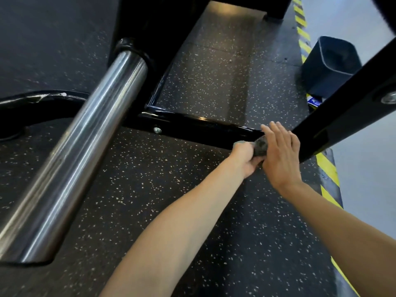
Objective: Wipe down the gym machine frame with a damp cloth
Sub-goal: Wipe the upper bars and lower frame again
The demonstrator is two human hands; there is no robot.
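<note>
A black steel floor bar of the gym machine frame (192,127) runs across the speckled rubber floor. At its right end a small grey cloth (260,146) is bunched against the bar. My left hand (246,159) grips the cloth from the left, fingers curled round it. My right hand (280,153) lies over the cloth and the bar with fingers straight, pressing down. Most of the cloth is hidden under both hands.
A thick chrome tube (85,138) slants across the left. A black frame post (347,99) angles up right of my hands. A dark bin (330,65) stands at the right, beyond the yellow-black striped mat edge (327,168).
</note>
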